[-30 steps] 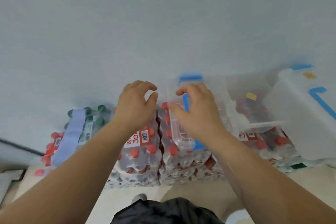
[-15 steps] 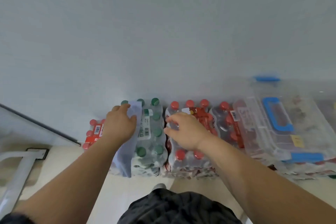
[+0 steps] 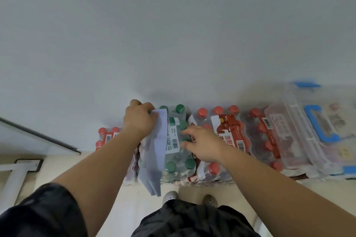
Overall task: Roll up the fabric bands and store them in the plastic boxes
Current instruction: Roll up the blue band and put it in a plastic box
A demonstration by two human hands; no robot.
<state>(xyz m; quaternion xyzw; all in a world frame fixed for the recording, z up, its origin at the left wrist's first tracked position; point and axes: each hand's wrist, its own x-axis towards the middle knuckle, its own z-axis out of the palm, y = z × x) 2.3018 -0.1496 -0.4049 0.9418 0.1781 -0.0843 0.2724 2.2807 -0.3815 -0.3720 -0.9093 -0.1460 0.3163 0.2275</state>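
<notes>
On top of the green-capped bottle pack, along its left side, lies the pale lilac fabric band. Its long axis runs from the wall side toward the person, leaning a little to the left. The far end is held by the left hand, whose fingers are curled round it. The near end hangs free over the front of the pack, above the floor, and seems to show two layers there. The right hand holds nothing; its fingers are spread and only lightly bent, with the tips at the right part of the same pack.

Half a second ago the right hand rested on the red-capped bottle pack; now it has moved left to the green one. The band now hangs lower in front.

The packs stand in a row on a beige floor against a plain grey wall. Well to the right, on more red-capped packs, lies a clear plastic box with a blue handle. At the far left is a white frame
</notes>
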